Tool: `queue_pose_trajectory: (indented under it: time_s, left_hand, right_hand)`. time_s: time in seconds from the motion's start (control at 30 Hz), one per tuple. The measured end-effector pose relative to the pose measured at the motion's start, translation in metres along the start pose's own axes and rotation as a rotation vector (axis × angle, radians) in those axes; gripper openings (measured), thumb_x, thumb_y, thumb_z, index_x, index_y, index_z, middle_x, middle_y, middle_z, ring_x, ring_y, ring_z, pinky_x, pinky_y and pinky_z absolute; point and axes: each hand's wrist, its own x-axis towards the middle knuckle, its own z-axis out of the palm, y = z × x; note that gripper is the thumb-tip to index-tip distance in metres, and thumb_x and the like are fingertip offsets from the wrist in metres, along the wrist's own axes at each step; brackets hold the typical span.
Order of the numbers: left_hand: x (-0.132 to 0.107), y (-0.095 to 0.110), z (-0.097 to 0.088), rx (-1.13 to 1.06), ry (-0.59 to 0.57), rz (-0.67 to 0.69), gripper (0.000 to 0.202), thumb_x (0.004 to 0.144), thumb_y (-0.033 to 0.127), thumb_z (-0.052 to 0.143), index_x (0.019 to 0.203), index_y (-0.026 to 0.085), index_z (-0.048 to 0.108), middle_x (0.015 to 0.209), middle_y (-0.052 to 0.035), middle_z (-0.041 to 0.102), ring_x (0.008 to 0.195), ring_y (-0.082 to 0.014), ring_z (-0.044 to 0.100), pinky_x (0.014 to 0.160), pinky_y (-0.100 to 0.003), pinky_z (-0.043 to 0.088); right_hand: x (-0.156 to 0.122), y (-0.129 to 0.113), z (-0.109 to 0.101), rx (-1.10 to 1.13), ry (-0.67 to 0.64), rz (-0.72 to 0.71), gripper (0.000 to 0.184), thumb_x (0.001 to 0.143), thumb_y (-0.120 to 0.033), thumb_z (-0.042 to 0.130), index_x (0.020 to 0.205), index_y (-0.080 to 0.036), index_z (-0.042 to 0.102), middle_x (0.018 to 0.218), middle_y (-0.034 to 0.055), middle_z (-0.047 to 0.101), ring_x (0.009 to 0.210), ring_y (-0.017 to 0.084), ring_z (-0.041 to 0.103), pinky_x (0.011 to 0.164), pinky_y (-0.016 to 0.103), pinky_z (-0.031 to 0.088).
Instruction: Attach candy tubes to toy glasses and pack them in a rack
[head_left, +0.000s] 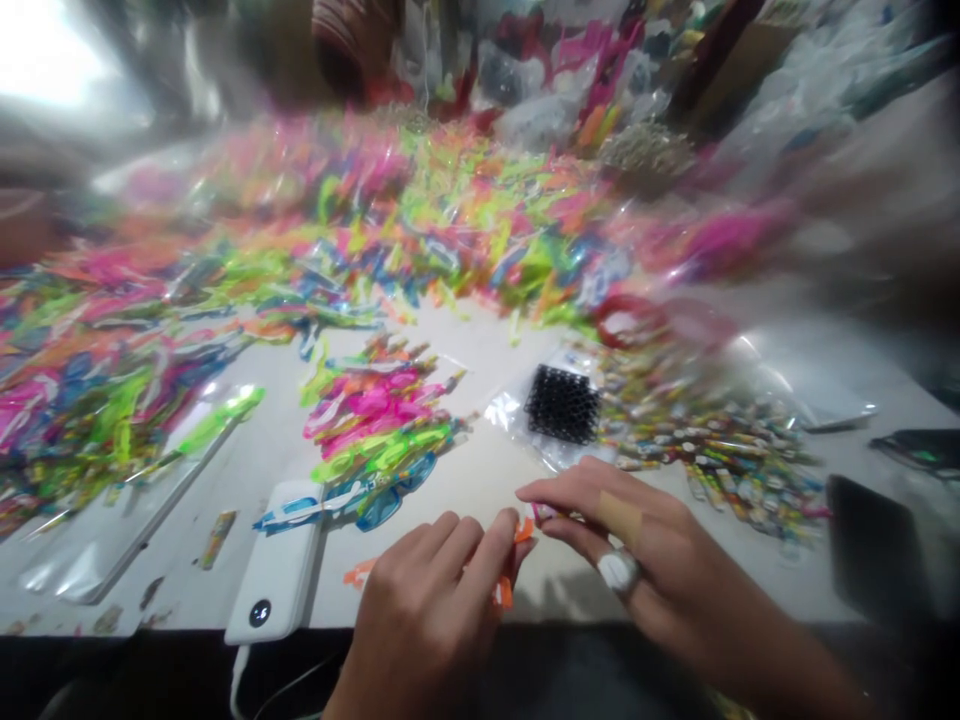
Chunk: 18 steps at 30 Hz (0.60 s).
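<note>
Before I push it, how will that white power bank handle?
The white power bank is probably rigid and heavy for its size, given its boxy shell. Lying flat on the table, it seems unlikely to roll. Its cable may drag.

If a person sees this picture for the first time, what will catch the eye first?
First comes the large spread of bright pink, green and orange plastic strips across the back of the table. In the middle, a black mesh square stands out against the pale surface. At the front, the left hand and right hand meet over a small orange piece.
</note>
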Motion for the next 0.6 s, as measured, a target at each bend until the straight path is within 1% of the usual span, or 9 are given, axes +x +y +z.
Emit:
queue_pose_trajectory:
  time_s: [0.07,0.13,0.17,0.23,0.33,0.43,0.53,0.6]
  left_hand:
    - [0.0,-0.001,0.001,0.017,-0.003,-0.002,0.016,0.106,0.016,0.056,0.115,0.011,0.069,0.069,-0.0002,0.062,0.059,-0.0148,0.054,0.056,-0.03,0.036]
    - [0.0,-0.002,0.002,0.034,-0.014,0.005,0.018,0.107,0.017,0.054,0.115,0.011,0.069,0.068,-0.0001,0.061,0.058,-0.0148,0.053,0.055,-0.03,0.035]
    - [0.0,-0.002,0.003,0.036,-0.022,0.009,0.019,0.108,0.016,0.053,0.115,0.01,0.069,0.068,-0.0002,0.061,0.058,-0.0149,0.054,0.056,-0.031,0.035]
    - [-0.002,-0.002,0.004,0.04,-0.033,0.014,0.02,0.108,0.015,0.051,0.116,0.009,0.069,0.068,-0.0006,0.062,0.059,-0.0154,0.053,0.056,-0.032,0.034]
    - [-0.006,-0.004,0.007,0.042,-0.027,0.011,0.018,0.106,0.012,0.054,0.115,0.007,0.068,0.068,-0.0008,0.061,0.059,-0.0163,0.052,0.056,-0.033,0.033]
    - [-0.01,-0.006,0.011,0.009,-0.004,-0.005,0.017,0.105,0.011,0.053,0.112,0.007,0.068,0.068,-0.0012,0.061,0.059,-0.0164,0.051,0.056,-0.033,0.032]
    - [-0.011,-0.011,0.011,-0.01,0.005,-0.017,0.02,0.105,0.01,0.049,0.111,0.008,0.067,0.068,-0.0017,0.062,0.059,-0.0164,0.052,0.055,-0.033,0.032]
    - [-0.01,-0.016,0.007,0.013,-0.036,-0.035,0.02,0.106,0.012,0.049,0.112,0.01,0.068,0.068,-0.0014,0.062,0.058,-0.0166,0.053,0.055,-0.032,0.033]
  right_hand:
    - [-0.001,0.001,0.0,-0.055,0.005,-0.022,0.062,0.086,0.004,0.052,0.139,-0.029,0.057,0.121,0.005,0.071,0.113,0.02,0.067,0.097,0.03,0.057]
    - [-0.001,0.002,0.001,-0.125,-0.008,-0.051,0.078,0.071,0.008,0.048,0.141,-0.026,0.054,0.122,0.0065,0.07,0.112,0.022,0.067,0.095,0.033,0.058]
    - [-0.001,0.003,0.001,-0.158,-0.021,-0.066,0.083,0.065,0.007,0.046,0.142,-0.025,0.053,0.122,0.0074,0.07,0.111,0.024,0.067,0.093,0.035,0.059]
    - [0.0,0.003,0.003,-0.217,-0.038,-0.089,0.084,0.061,0.006,0.045,0.14,-0.023,0.053,0.119,0.0086,0.071,0.108,0.026,0.067,0.089,0.037,0.059]
    - [0.002,0.003,0.008,-0.25,-0.05,-0.096,0.076,0.066,0.007,0.045,0.137,-0.02,0.053,0.114,0.0094,0.07,0.104,0.027,0.067,0.085,0.039,0.059]
    - [0.004,0.002,0.013,-0.181,-0.099,-0.062,0.069,0.073,0.007,0.045,0.135,-0.02,0.055,0.114,0.0097,0.069,0.104,0.026,0.066,0.086,0.038,0.057]
    - [0.007,0.002,0.019,-0.079,-0.149,-0.017,0.051,0.085,0.005,0.046,0.128,-0.02,0.059,0.113,0.0091,0.067,0.102,0.024,0.064,0.087,0.037,0.055]
    - [0.011,0.006,0.023,0.006,-0.14,-0.012,0.04,0.095,-0.001,0.05,0.127,-0.023,0.061,0.112,0.0068,0.068,0.103,0.022,0.064,0.088,0.035,0.053]
